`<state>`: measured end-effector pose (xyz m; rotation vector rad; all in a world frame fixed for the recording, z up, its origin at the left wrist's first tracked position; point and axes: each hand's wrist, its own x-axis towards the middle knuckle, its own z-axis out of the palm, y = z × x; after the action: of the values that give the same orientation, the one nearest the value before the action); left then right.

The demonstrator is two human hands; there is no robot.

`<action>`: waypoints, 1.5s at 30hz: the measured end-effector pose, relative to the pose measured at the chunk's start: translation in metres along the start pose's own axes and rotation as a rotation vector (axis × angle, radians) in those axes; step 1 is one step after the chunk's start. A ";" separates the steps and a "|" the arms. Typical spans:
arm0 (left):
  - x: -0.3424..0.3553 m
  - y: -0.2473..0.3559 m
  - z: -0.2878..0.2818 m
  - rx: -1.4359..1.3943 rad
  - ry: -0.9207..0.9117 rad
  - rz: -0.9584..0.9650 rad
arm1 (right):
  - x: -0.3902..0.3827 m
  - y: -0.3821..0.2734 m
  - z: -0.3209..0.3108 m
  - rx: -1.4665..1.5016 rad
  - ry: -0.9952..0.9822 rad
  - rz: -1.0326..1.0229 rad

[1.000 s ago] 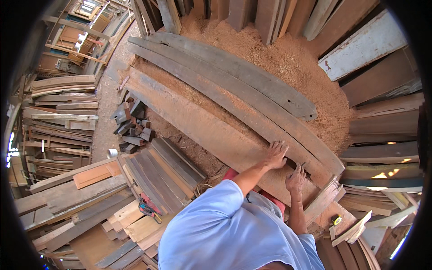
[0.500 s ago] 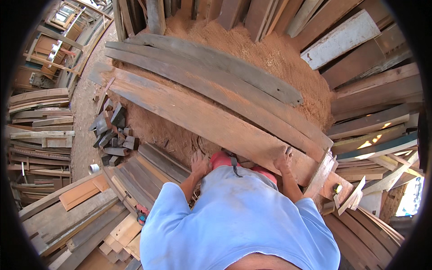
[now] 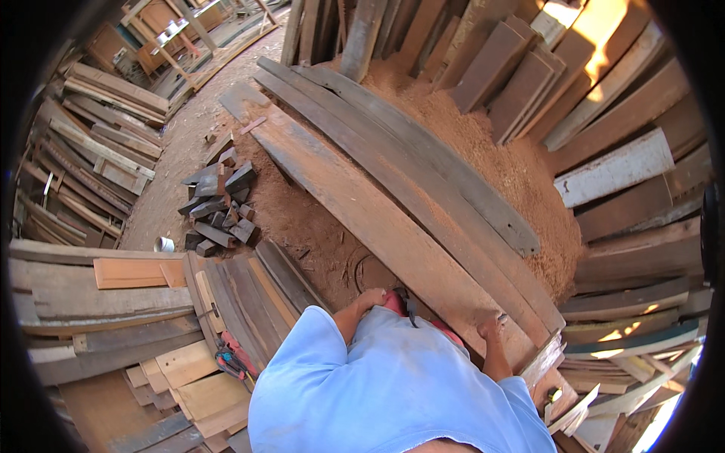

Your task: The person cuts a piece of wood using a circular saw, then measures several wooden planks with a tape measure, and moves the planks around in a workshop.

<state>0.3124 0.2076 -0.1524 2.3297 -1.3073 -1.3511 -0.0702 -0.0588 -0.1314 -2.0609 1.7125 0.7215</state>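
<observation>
A long reddish-brown plank [image 3: 362,219] lies slantwise in front of me, dusted with sawdust. My right hand [image 3: 492,328] rests on its near right part, fingers bent together; anything small inside them is hidden. Close to my body, my left hand [image 3: 370,299] is curled beside the red item [image 3: 395,303] at my waist, and what it grips, if anything, does not show. A black strap-like piece [image 3: 408,303] hangs there. Beyond the plank lie two darker boards, a brown one [image 3: 400,177] and a grey one [image 3: 445,158], side by side with it.
Sawdust [image 3: 483,162] is heaped behind the boards. Several dark wood offcuts [image 3: 219,204] are piled at left, near a white cup-like container [image 3: 164,244]. A red and black power tool [image 3: 234,356] lies on stacked lumber. Upright planks [image 3: 491,64] lean at the back.
My view has turned, shifting the boards and offcuts rightward in it. My left hand has drawn in against the red item, its fingers now curled. The right hand stays on the plank.
</observation>
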 end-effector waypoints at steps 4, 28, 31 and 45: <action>0.027 0.028 -0.028 -0.358 0.219 -0.201 | 0.002 0.017 -0.004 -0.033 0.013 0.009; -0.043 -0.041 0.176 -0.891 0.200 -0.260 | -0.033 0.009 -0.085 0.013 -0.057 -0.209; -0.039 -0.041 0.168 -0.751 0.146 -0.244 | -0.033 0.001 -0.090 -0.003 -0.138 -0.130; -0.072 0.054 0.074 -0.574 0.291 -0.474 | -0.026 -0.018 -0.127 -0.070 -0.176 -0.306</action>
<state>0.2075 0.2483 -0.1226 2.3467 -0.2343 -1.2119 -0.0369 -0.1078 -0.0151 -2.1686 1.2574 0.8426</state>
